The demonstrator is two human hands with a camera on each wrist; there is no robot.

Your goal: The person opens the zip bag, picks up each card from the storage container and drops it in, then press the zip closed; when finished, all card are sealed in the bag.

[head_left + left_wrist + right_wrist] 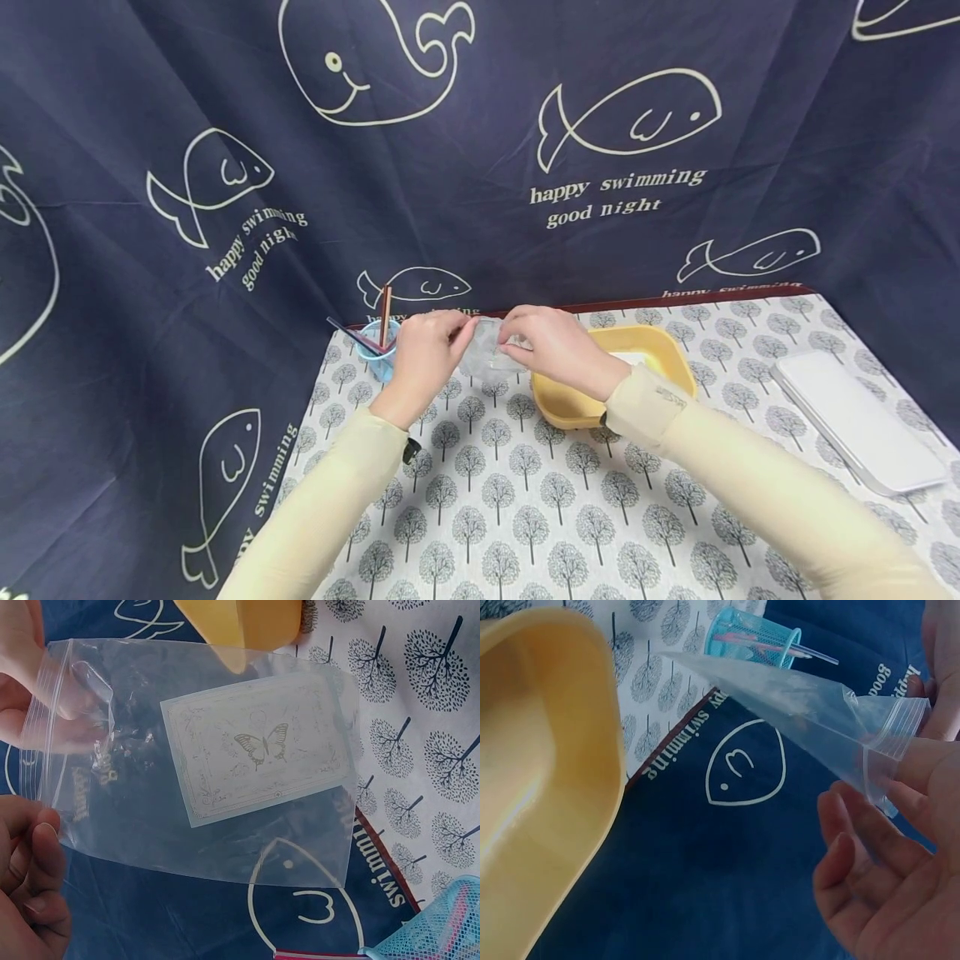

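A clear zip-lock bag hangs between my two hands above the table, its zip edge towards my fingers. A pale card with a butterfly print shows through the plastic, lying inside the bag as seen in the left wrist view. My left hand pinches one end of the bag's mouth between thumb and finger. At the other end my right hand grips the rim, with a finger reaching inside the mouth; its other fingers are loosely bent below the bag.
A yellow basin with something white in it sits beneath my right forearm. Behind my left hand stands a blue mesh pen cup holding several pens. A white flat box lies on the tree-print tablecloth at right. Dark blue fish-print curtain hangs behind.
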